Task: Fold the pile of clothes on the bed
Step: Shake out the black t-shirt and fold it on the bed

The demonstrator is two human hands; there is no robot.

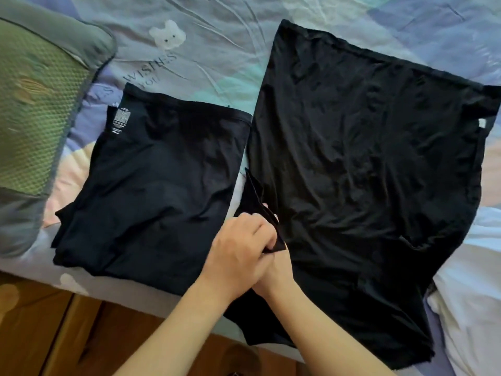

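Both hands meet on the bed sheet (206, 52): the left hand (238, 251) pinches a sleeve flap (257, 202) of the spread black garment (366, 164). The right hand (273, 275) lies beneath it, fingers hidden, so its grasp cannot be told. A folded black garment (154, 183) lies just left of the pinch.

I see a folded black garment (151, 191) of soft matt knit cloth, smooth with faint creases and a pale printed care label on it. The larger black garment (366, 164) beside it looks like thinner cloth with a slight sheen, wrinkled all over. The bedsheet (206, 36) is matt woven cotton-like fabric, creased, printed in pastel colours. The pillow (35, 99) has a green open-mesh panel, rough-looking, bordered by smooth grey cloth. The floor (40, 335) is brown wood with a dull gloss.
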